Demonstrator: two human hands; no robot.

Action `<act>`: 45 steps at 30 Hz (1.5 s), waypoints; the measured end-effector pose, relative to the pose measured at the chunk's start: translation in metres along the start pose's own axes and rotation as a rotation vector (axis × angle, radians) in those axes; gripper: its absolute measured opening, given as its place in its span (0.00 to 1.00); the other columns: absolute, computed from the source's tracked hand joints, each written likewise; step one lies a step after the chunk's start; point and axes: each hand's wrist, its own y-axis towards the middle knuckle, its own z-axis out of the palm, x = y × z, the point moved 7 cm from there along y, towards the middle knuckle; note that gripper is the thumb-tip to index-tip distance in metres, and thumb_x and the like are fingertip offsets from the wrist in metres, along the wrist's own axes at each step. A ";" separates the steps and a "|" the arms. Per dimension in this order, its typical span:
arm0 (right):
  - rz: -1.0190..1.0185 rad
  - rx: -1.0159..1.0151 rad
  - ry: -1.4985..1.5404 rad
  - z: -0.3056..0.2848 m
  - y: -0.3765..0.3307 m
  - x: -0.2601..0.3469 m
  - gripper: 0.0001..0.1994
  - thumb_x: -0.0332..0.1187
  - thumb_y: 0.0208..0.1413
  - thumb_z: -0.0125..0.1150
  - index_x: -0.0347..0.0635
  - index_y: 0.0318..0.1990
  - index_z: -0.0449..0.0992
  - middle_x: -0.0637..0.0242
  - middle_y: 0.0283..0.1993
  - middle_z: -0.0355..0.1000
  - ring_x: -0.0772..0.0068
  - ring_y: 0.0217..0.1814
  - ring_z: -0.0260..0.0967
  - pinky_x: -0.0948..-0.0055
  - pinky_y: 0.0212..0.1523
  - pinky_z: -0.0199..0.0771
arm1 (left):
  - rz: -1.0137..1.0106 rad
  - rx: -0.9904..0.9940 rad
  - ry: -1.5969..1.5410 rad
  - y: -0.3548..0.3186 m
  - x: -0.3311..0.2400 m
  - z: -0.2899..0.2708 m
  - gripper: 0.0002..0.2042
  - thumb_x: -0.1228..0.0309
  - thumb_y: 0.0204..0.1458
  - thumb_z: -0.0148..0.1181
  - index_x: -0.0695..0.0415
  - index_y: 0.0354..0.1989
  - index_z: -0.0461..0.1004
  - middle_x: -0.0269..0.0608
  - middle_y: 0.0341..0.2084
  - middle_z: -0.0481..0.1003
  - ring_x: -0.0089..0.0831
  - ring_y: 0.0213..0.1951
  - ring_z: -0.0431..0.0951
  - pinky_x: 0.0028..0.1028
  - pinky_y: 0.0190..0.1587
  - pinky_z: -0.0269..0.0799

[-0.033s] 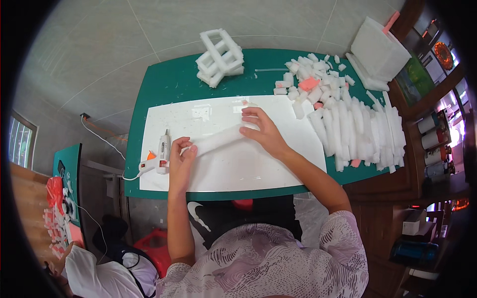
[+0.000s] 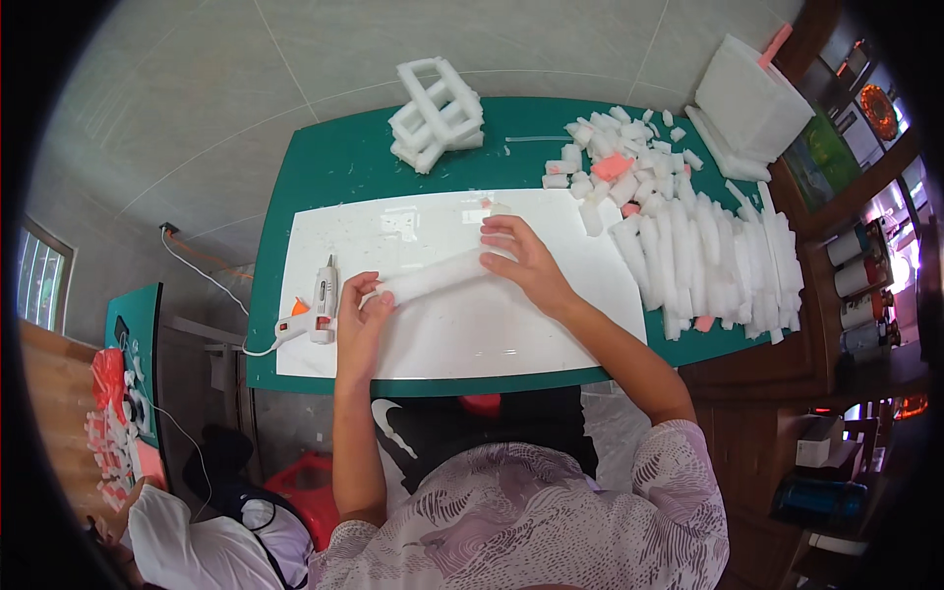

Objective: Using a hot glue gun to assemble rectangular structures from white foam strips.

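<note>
Between my hands a white foam strip (image 2: 438, 276) is held level above the white board, tilted up toward the right. My left hand (image 2: 362, 324) grips its left end, thumb on the near side and fingers curled behind. The right end is in my right hand (image 2: 526, 264), pinched between thumb and fingers. To the left of my left hand, a white hot glue gun (image 2: 324, 303) rests on the board with its nozzle pointing away from me. Its cord runs off the table's left edge.
The white board (image 2: 442, 354) lies on a green table (image 2: 334, 167). At the back stands an open foam frame (image 2: 433, 116). Short foam pieces (image 2: 639, 152) and long foam strips (image 2: 708, 261) lie at right, near a foam block (image 2: 752, 93). Another person (image 2: 202, 536) sits at lower left.
My hands and the foam strip have shifted very slightly to the right. My grip on the strip looks the same.
</note>
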 end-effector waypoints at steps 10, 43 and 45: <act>0.222 0.086 0.092 -0.004 -0.040 0.004 0.34 0.28 0.59 0.67 0.45 0.70 0.58 0.59 0.62 0.64 0.63 0.70 0.58 0.66 0.67 0.64 | 0.035 0.150 -0.201 -0.029 -0.009 0.024 0.29 0.78 0.55 0.65 0.62 0.64 0.61 0.53 0.60 0.70 0.32 0.58 0.73 0.27 0.58 0.69; 0.102 0.150 0.035 0.004 -0.086 0.034 0.43 0.25 0.51 0.75 0.40 0.72 0.55 0.57 0.63 0.71 0.67 0.66 0.67 0.61 0.70 0.66 | 0.117 0.264 -0.293 -0.057 -0.003 0.019 0.46 0.67 0.39 0.83 0.61 0.63 0.56 0.62 0.55 0.73 0.43 0.57 0.75 0.38 0.62 0.70; 0.111 0.146 0.023 0.003 -0.088 0.033 0.43 0.26 0.51 0.75 0.40 0.72 0.55 0.57 0.63 0.71 0.66 0.66 0.67 0.61 0.70 0.66 | 0.109 0.272 -0.300 -0.058 0.001 0.019 0.45 0.67 0.38 0.83 0.61 0.63 0.57 0.63 0.55 0.74 0.44 0.58 0.76 0.38 0.62 0.70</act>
